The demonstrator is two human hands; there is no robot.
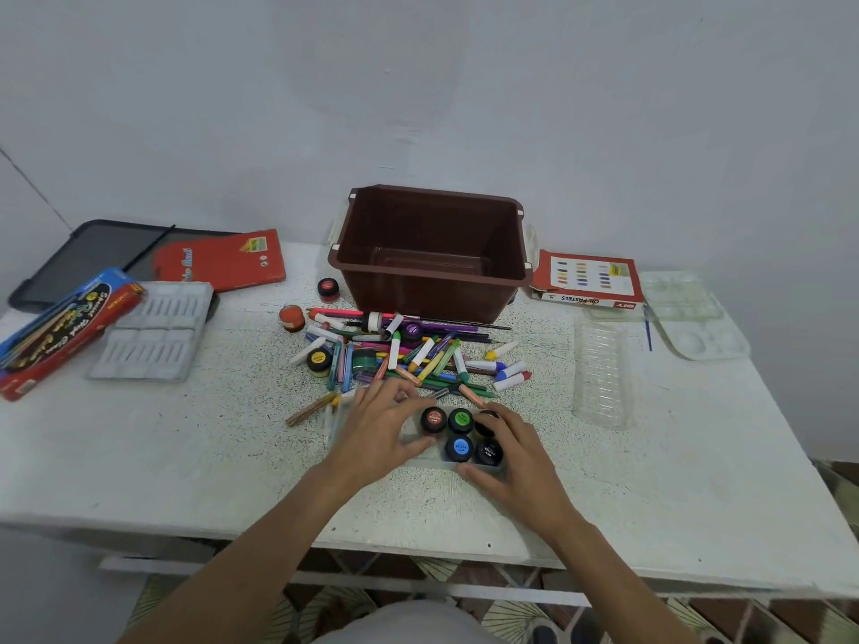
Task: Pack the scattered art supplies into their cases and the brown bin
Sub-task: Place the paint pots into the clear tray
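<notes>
Just in front of the person, near the table's front edge, a clear tray (430, 462) holds small paint jars in two rows: a red-lidded jar (433, 418) and a green-lidded jar (460, 419) at the back, a blue-lidded jar (460, 447) and a black-lidded jar (489, 452) at the front. The left hand (376, 429) grips the tray's left part, with bent fingers on its far edge and the thumb pressed down inside it. The right hand (516, 453) curls its fingers round a dark jar (485, 421) at the tray's far right corner, while its thumb sits at the near rim. Directly behind the tray lies a pile of crayons, markers and brushes (409, 355), with a yellow-lidded jar (319, 360), an orange jar (292, 318) and a red-capped jar (328, 288) loose at its left. Behind the pile stands the brown bin (418, 290), open and upright. To the bin's right lie an oil pastels box (588, 281), a clear palette (692, 313) and a ribbed clear insert (599, 374). To the left are a grey moulded insert (155, 332), a red box (223, 262), a black lid (93, 258) and blue and red packs (65, 327), all on the speckled white table (186, 457).
</notes>
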